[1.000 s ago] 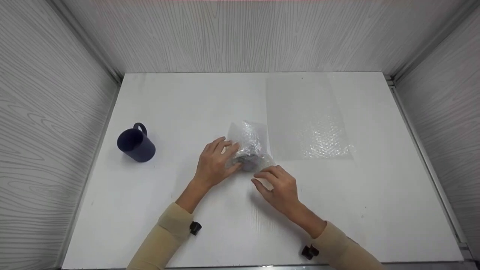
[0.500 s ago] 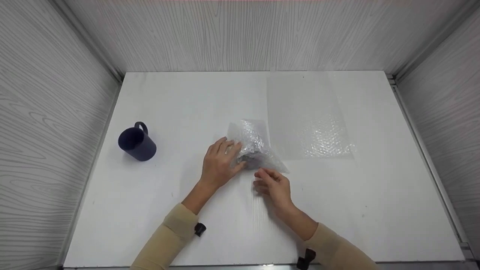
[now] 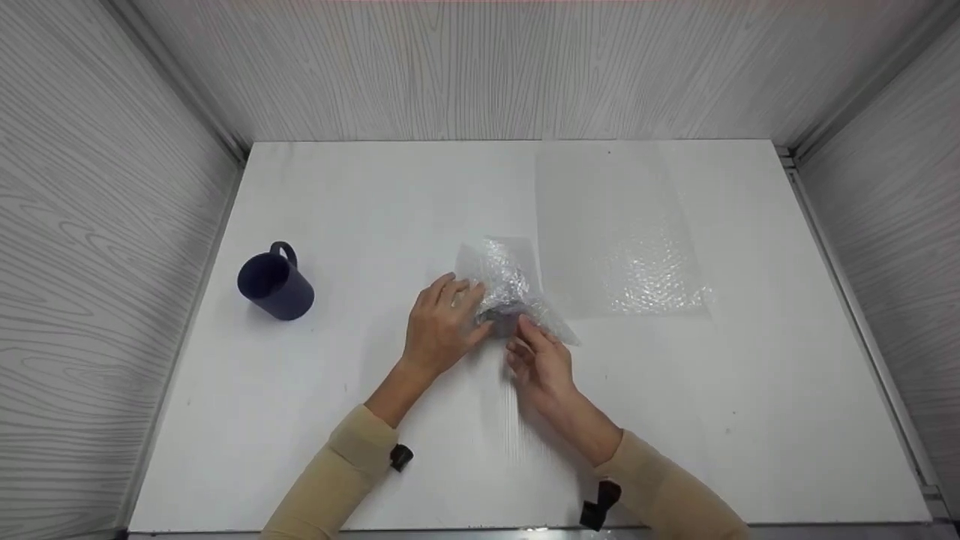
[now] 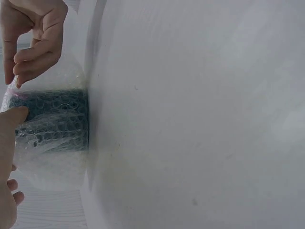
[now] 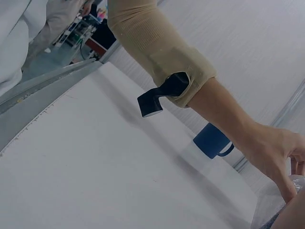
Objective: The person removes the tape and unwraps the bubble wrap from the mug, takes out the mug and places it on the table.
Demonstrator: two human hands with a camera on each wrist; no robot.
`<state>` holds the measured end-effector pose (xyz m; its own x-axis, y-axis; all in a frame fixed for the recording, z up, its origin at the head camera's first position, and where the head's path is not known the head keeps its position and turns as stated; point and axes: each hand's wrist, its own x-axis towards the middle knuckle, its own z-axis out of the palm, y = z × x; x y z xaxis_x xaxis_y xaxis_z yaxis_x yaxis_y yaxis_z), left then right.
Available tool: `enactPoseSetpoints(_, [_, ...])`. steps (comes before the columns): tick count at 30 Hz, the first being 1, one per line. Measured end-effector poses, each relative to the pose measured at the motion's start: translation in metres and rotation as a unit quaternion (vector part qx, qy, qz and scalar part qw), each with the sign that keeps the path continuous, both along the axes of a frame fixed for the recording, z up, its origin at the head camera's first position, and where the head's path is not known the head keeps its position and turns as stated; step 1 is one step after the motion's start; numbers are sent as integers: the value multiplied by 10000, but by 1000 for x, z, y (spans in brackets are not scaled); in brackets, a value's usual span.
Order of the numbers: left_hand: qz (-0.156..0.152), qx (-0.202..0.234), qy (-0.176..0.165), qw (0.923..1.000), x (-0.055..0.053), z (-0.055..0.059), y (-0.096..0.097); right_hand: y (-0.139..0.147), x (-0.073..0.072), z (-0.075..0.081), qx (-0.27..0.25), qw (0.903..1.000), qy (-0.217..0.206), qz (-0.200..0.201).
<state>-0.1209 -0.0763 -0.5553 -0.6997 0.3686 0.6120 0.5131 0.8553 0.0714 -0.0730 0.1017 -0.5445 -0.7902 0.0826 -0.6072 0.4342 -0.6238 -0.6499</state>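
A dark object, seen as blue-green through its bubble wrap (image 4: 57, 121) in the left wrist view, stands mid-table. What kind of object it is cannot be told through the layers. My left hand (image 3: 439, 326) holds the wrapped bundle from the left, its thumb on the near side and the fingers on the far side. At the bundle's near right, my right hand (image 3: 545, 366) pinches a flap of the wrap between thumb and fingertip. A loose corner of the wrap sticks out to the right beyond that hand.
A dark blue mug (image 3: 277, 289) stands tilted-looking at the table's left, its handle pointing to the back. Another bubble wrap sheet (image 3: 615, 232) lies flat at the back right. Pale wood-grain panels (image 3: 480, 71) enclose the white table (image 3: 712, 435) on three sides.
My right hand has turned and moved inward and left, its thumb now on the wrap. The wrap's loose corner has spread to the right. The left hand has stayed nearly still.
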Motion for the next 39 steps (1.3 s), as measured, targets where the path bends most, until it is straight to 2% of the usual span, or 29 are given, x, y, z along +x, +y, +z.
enactPoseSetpoints(4, [-27,-35,54,10000,-2,0,1,1,-4,0,183,9998,51,85])
enactPoseSetpoints(11, [-14,-94,93,9999,-3,2,4,6,-8,-2,857,9954,246,344])
enactPoseSetpoints(18, [73,-143,167,9997,-3,3,6,9,-9,-2,1049,9918,460,569])
enactPoseSetpoints(29, [16,-169,210,9996,-2,4,7,8,-7,-17,1999,9742,808,659])
enactPoseSetpoints(39, [74,-43,140,9999,-1,6,11,7,-7,-18,2454,9586,1215,783])
